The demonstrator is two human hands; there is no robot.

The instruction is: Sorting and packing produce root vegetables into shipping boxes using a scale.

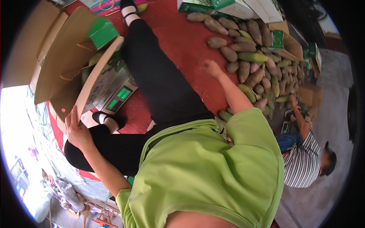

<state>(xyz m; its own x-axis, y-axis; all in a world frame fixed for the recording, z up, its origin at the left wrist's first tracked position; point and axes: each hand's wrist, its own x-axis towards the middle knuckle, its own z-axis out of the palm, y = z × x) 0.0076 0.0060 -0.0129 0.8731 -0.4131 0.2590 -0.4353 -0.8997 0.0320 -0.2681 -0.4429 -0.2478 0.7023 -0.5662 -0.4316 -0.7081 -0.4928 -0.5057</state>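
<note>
Lime-green fabric shirt up front, black-trousered legs beyond it! Left hand pinches a stiff flap of the open brown cardboard box, the flap's long edge slanting up and rightward. Right hand, well right of that box, shows nothing held; blur hides how far its fingers open. Farther right from the box, just beside this nearer hand, sprawls a heap of elongated brown tubers, long axes mixed.
</note>
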